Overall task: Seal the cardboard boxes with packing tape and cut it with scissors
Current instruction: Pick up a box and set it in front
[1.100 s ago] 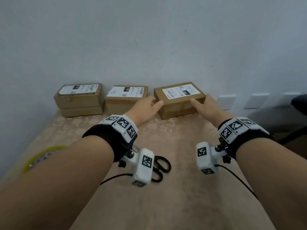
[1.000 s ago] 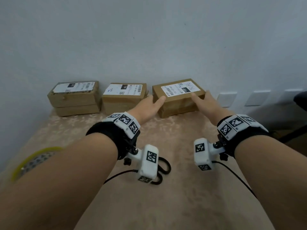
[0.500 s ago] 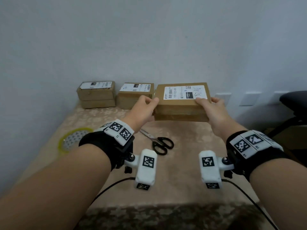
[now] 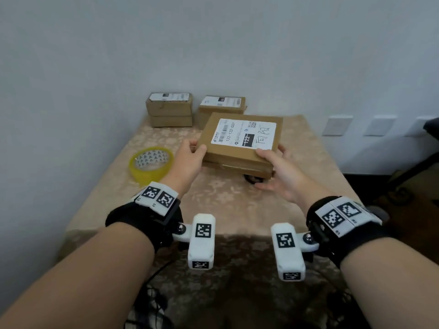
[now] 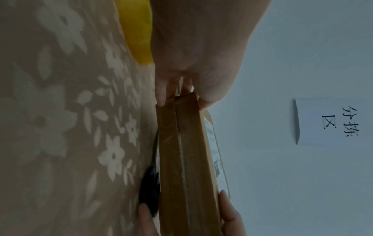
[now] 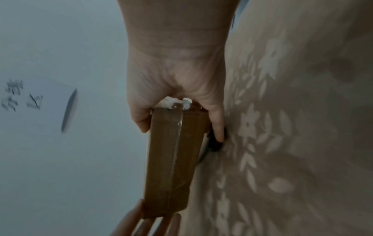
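Note:
A flat cardboard box (image 4: 240, 148) with a white shipping label is held just above the table between both hands. My left hand (image 4: 190, 157) grips its left end, thumb on top and fingers beneath (image 5: 161, 94). My right hand (image 4: 275, 169) grips the right end the same way, thumb on top. The box's near side (image 5: 187, 159) (image 6: 171, 159) shows a seam along its length. Black scissors (image 4: 253, 179) lie under the box, mostly hidden; only the handles (image 5: 150, 188) show. A yellow-edged roll of packing tape (image 4: 150, 165) lies flat to the left of my left hand.
Two more labelled cardboard boxes (image 4: 169, 110) (image 4: 222, 106) stand against the back wall. The table wears a beige floral cloth (image 4: 237, 205); its near edge runs just under my wrists. A dark chair (image 4: 432, 129) stands to the right, and wall sockets (image 4: 337, 125) beside it.
Both hands took the right-hand box from the back wall, lifted it and brought it toward me, over the scissors. The head view pulled back, so the tape roll shows fully.

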The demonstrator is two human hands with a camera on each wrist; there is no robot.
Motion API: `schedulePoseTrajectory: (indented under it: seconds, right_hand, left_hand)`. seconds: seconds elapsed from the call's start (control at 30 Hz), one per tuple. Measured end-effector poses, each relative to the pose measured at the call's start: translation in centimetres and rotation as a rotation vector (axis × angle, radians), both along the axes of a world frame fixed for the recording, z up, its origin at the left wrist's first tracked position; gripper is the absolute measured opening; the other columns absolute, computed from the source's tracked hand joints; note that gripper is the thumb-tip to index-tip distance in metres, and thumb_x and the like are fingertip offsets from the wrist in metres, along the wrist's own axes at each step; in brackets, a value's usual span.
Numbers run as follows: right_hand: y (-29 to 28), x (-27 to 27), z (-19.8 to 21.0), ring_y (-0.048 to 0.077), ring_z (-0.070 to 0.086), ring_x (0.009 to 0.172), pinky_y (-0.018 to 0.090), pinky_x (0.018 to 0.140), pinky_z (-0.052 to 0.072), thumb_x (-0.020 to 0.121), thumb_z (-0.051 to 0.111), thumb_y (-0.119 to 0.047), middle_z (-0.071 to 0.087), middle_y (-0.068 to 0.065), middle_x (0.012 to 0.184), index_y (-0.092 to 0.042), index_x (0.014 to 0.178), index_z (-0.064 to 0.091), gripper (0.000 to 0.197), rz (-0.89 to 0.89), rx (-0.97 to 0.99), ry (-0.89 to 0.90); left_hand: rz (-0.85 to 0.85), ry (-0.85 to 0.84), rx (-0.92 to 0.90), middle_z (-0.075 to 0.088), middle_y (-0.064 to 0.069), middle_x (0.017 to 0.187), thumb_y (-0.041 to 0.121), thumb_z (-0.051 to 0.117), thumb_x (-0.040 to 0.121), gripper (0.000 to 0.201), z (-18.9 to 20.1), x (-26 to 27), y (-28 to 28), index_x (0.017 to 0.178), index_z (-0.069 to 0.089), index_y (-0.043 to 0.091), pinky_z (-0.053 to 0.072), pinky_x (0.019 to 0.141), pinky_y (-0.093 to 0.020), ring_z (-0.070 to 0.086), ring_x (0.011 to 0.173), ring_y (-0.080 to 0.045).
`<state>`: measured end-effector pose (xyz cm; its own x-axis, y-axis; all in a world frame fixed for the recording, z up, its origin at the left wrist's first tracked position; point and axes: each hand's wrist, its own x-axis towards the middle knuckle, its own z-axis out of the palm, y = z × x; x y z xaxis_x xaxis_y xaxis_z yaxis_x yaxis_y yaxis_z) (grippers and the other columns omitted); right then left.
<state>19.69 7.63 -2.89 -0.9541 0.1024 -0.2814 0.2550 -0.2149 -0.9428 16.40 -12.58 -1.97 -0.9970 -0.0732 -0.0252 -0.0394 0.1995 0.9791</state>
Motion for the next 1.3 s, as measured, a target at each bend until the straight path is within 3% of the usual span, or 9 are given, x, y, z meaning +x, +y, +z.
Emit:
schedulePoseTrajectory:
  seconds: [0.27, 0.33, 0.47, 0.63, 0.77, 0.87, 0.93, 1.07, 1.3]
  right_hand:
    - [-0.9, -4.1, -1.5, 0.015, 0.059, 0.108, 0.039, 0.093, 0.050, 0.079, 0.076, -0.018, 0.054, -0.003, 0.130, -0.026, 0.151, 0.006, 0.101, 0.053, 0.244, 0.077]
    - [-0.5, -4.6, -1.4, 0.015, 0.061, 0.107, 0.035, 0.088, 0.053, 0.077, 0.077, -0.009, 0.058, -0.004, 0.125, -0.023, 0.149, 0.017, 0.095, 0.100, 0.288, 0.104]
    - [0.7, -4.5, -1.1, 0.014, 0.060, 0.105, 0.036, 0.083, 0.056, 0.071, 0.078, 0.004, 0.055, -0.013, 0.110, -0.019, 0.145, 0.025, 0.094, 0.091, 0.439, 0.158]
    - [1.9, -3.4, -1.0, 0.017, 0.063, 0.097, 0.032, 0.070, 0.059, 0.077, 0.070, 0.008, 0.050, 0.007, 0.122, -0.023, 0.145, 0.024, 0.087, 0.120, 0.682, 0.227]
    - [1.8, -2.4, -0.5, 0.024, 0.059, 0.109, 0.038, 0.084, 0.056, 0.086, 0.055, 0.007, 0.052, 0.006, 0.124, -0.035, 0.142, 0.034, 0.073, 0.217, 0.604, 0.236]
    - [1.5, -1.6, 0.2, 0.026, 0.061, 0.111, 0.042, 0.086, 0.056, 0.096, 0.040, -0.001, 0.059, 0.003, 0.122, -0.043, 0.130, 0.044, 0.053, 0.207, 0.341, 0.153]
    - [1.3, -1.2, 1.0, 0.030, 0.062, 0.108, 0.045, 0.076, 0.058, 0.103, 0.037, -0.026, 0.059, 0.007, 0.122, -0.034, 0.128, 0.051, 0.029, 0.152, 0.198, 0.085]
    - [0.8, -1.4, 1.5, 0.030, 0.065, 0.097, 0.047, 0.072, 0.058, 0.096, 0.030, -0.060, 0.064, 0.011, 0.104, -0.023, 0.101, 0.058, 0.047, 0.114, 0.139, 0.035]
    - [-0.5, -2.0, 1.0, 0.025, 0.061, 0.088, 0.036, 0.069, 0.056, 0.089, 0.051, -0.039, 0.061, 0.010, 0.097, -0.019, 0.093, 0.060, 0.022, 0.117, 0.162, -0.014]
  left_hand:
    - [-0.032, 0.011, -0.158, 0.056, 0.004, 0.110, 0.016, 0.050, 0.096, 0.022, -1.7, -2.9, -2.5, 0.117, 0.046, 0.019, 0.042, 0.079, -0.022, 0.054, 0.099, -0.010]
    - [-0.043, 0.013, -0.123, 0.056, 0.007, 0.108, 0.017, 0.050, 0.096, 0.025, -1.5, -3.1, -2.4, 0.121, 0.047, 0.020, 0.044, 0.083, -0.023, 0.055, 0.102, -0.010]
    - [-0.058, -0.039, -0.040, 0.059, 0.011, 0.108, 0.050, 0.031, 0.099, 0.041, -0.5, -2.4, -1.8, 0.122, 0.052, 0.023, 0.044, 0.099, -0.034, 0.057, 0.106, -0.011]
    - [-0.151, -0.145, 0.084, 0.062, -0.002, 0.125, 0.071, 0.009, 0.089, 0.066, 1.2, -0.6, -1.3, 0.120, 0.053, 0.032, 0.035, 0.107, -0.041, 0.055, 0.116, -0.018]
    - [-0.151, -0.186, 0.128, 0.056, 0.001, 0.132, 0.077, 0.011, 0.085, 0.074, 1.7, -0.2, -1.5, 0.140, 0.038, 0.035, 0.038, 0.106, -0.045, 0.054, 0.107, -0.015]
    - [-0.097, -0.240, 0.191, 0.061, 0.006, 0.101, 0.079, 0.024, 0.082, 0.067, 1.8, -0.5, -2.2, 0.126, 0.041, 0.032, 0.049, 0.086, -0.037, 0.059, 0.090, -0.011]
    - [-0.108, -0.274, 0.219, 0.062, 0.004, 0.101, 0.076, 0.038, 0.082, 0.064, 1.6, -0.7, -2.9, 0.123, 0.044, 0.028, 0.052, 0.076, -0.035, 0.063, 0.093, -0.014]
    - [-0.086, -0.256, 0.282, 0.063, -0.003, 0.113, 0.053, 0.048, 0.090, 0.035, 1.3, -1.2, -3.5, 0.111, 0.054, 0.026, 0.052, 0.073, -0.035, 0.062, 0.101, -0.020]
    - [-0.145, -0.196, 0.231, 0.066, 0.002, 0.100, 0.054, 0.039, 0.092, 0.034, 0.8, -1.4, -4.3, 0.098, 0.062, 0.030, 0.046, 0.091, -0.040, 0.059, 0.103, -0.020]
